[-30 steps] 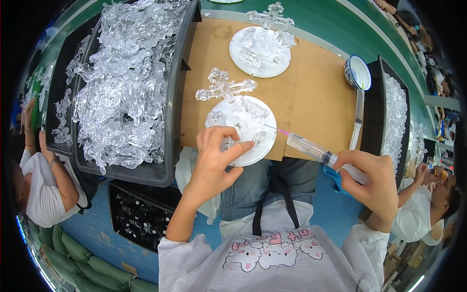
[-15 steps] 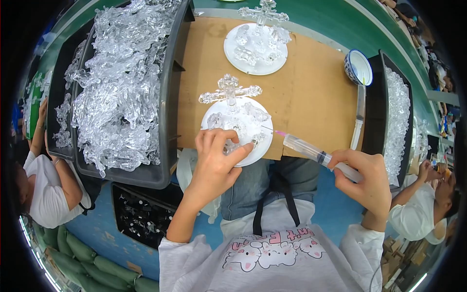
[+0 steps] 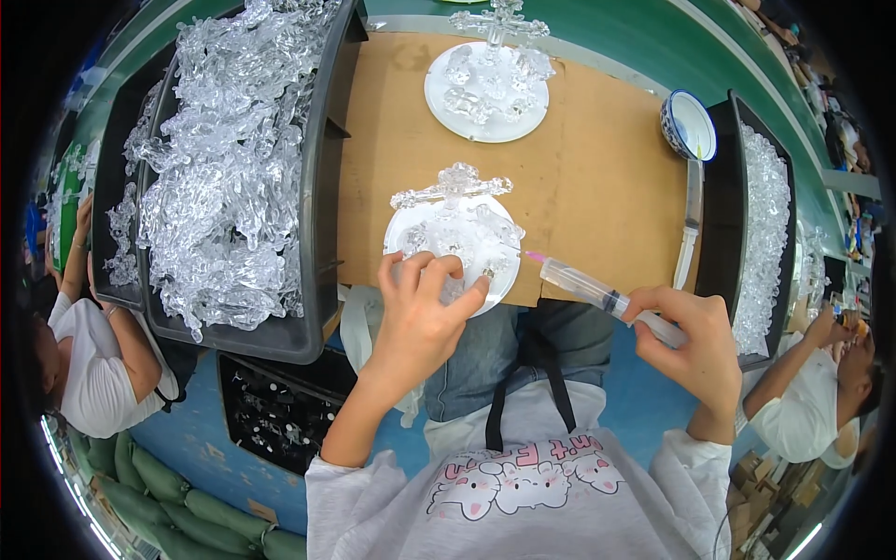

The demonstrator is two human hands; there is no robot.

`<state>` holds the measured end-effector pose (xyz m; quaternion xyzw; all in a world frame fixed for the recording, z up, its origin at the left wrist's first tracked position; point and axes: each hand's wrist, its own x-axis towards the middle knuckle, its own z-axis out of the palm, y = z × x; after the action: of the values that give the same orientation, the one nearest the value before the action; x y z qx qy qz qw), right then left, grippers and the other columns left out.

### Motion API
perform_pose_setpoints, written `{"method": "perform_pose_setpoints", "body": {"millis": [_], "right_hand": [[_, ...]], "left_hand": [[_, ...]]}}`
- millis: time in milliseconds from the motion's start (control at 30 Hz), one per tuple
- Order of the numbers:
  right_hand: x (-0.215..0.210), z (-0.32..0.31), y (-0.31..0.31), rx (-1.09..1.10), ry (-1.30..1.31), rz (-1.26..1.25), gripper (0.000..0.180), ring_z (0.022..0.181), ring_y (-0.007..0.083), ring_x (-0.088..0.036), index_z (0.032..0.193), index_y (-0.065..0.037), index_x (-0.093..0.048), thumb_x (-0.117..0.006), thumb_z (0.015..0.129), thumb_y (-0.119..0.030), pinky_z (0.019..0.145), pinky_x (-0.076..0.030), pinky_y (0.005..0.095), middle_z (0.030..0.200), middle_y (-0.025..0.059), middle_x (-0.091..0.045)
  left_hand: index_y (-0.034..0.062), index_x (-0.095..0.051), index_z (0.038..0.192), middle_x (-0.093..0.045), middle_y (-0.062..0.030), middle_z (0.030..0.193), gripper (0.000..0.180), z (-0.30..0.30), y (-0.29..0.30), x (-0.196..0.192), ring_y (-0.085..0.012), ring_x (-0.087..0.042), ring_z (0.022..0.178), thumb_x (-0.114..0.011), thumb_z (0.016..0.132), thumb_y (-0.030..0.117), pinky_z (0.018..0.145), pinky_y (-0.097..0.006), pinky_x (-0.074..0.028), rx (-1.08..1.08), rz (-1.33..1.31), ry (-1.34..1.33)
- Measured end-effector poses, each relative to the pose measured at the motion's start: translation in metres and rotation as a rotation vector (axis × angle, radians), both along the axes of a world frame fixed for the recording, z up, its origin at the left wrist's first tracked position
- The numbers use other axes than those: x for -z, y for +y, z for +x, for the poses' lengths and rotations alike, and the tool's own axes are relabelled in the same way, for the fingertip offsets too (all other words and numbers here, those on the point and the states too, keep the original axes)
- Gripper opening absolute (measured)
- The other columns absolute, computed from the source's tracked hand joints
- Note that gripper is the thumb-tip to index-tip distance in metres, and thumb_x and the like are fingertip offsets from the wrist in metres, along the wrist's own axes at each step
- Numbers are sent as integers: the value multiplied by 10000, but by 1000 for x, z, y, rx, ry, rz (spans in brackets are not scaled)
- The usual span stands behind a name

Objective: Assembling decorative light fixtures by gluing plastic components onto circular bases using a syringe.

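Left hand (image 3: 420,313) fingers (image 3: 439,278) clenched on small clear glass pieces at the near rim of the white disc (image 3: 404,227); which piece they pinch I cannot tell. The disc overhangs the near edge of the cardboard sheet (image 3: 597,177) on the bench, right under those fingers. A clear glass cross (image 3: 452,187) stands at the disc's far rim, just beyond the fingertips, with its crossbar running left-right.

Right hand (image 3: 695,341) fingers grasp the syringe (image 3: 597,291) at its plunger end. Its long axis runs from lower right to upper left, and the pink tip points at the disc, just right of the left fingertips, not quite touching them.

Room: tight on the left, where the black tray (image 3: 317,187) of clear glass parts butts the cardboard just beside the left hand. A second black tray (image 3: 723,201) of glass bits sits beyond the right hand. Bare cardboard lies open between the near disc and the second disc (image 3: 439,93) at the far edge. A blue-white bowl (image 3: 691,126) sits far right, with a tube (image 3: 691,219) lying along the right tray's edge.

Versus 0.5 s ago: same grips, the left hand sits slightly nearer the disc's near rim, and the syringe angle is unchanged with its tip a touch closer to the disc.
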<state>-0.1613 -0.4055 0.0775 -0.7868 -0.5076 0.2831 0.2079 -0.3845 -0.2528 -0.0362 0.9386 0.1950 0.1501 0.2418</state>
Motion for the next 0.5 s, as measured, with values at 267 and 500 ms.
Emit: {"method": "perform_pose_setpoints", "body": {"millis": [267,500], "right_hand": [[5,1,-4,4,-7,-21,148,572,160,-612,814,-39,-621,-604,672,-2,543,-450,228,750,73,-659],[13,2,-9,10,7,-10,152,604,186,-631,815,-36,-623,-602,670,6,579,-475,236,760,80,-664]], "left_hand": [[182,-653,1030,-474,-56,1031,498,-1,-2,4,-296,-448,1043,-695,567,4,954,-553,-297,7,60,9],[190,-651,1047,-476,-55,1035,508,-2,-5,8,-291,-446,1049,-699,578,0,958,-548,-292,8,86,32]]}}
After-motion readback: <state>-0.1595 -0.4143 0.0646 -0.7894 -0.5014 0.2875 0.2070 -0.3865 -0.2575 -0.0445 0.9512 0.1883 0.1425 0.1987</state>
